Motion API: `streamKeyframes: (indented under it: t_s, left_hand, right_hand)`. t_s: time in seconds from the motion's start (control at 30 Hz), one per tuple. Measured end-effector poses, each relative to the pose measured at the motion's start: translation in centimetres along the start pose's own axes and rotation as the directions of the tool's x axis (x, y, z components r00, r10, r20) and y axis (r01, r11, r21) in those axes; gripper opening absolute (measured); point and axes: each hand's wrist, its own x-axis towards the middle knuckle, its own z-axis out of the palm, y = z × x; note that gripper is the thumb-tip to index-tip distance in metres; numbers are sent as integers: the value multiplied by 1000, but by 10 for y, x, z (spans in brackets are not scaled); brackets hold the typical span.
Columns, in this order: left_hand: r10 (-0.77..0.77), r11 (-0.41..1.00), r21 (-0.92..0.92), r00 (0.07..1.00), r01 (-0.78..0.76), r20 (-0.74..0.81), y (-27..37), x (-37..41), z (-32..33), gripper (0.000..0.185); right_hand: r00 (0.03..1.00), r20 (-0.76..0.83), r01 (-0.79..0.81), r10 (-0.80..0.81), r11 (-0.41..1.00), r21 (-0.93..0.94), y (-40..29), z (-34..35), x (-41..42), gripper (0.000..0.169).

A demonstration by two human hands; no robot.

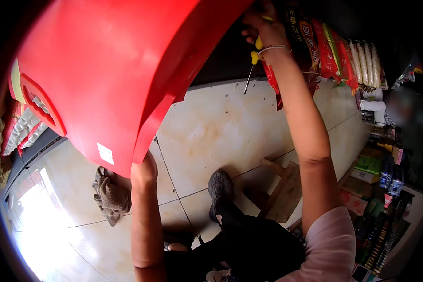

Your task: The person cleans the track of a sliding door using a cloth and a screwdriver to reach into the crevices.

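Observation:
A large red plastic sheet or cover (102, 81), with an oval slot and a small white sticker, fills the upper left. My left hand (144, 169) reaches up to its lower corner, and the cover hides the fingers. At the top, beside the cover's right edge, my right hand (266, 30) is in dark shade. A screwdriver (251, 68) with a yellow handle hangs shaft-down at that hand, and more yellow shows between the fingers. Held against the palm or only by some fingers, I cannot tell. A brown cloth (110, 197) lies in my left hand.
Packed rice bags (308, 46) stand at the upper right. A wooden stool (283, 194) is beside my foot on the tiled floor (211, 130). Boxed goods (368, 165) line the right side, and another person (377, 105) sits beyond. More bags (28, 130) are at the left.

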Motion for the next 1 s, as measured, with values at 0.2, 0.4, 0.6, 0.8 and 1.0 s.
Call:
streamKeyframes:
  t_s: [0.2,0.4,0.6,0.8,1.0]
  left_hand:
    - [420,688,594,896,-418,143,-16,23,6,11]
    - [231,735,535,896,-416,378,-26,44,-31,13]
    - [-64,823,515,863,-238,501,-12,44,-113,24]
    - [-15,447,758,843,-475,537,-15,3,-116,59]
    - [-228,455,866,913,-207,338,-38,-35,-160,78]
  right_hand:
    - [979,178,-129,96,975,182,28,62,-33,44]
    - [976,36,219,-216,969,-111,-2,40,-23,33]
    - [867,21,430,-497,727,-536,-25,-16,-41,38]
    - [914,-76,286,-399,765,-577,-17,-51,-79,38]
    - [902,-105,319,-419,810,-492,-3,-46,-98,34]
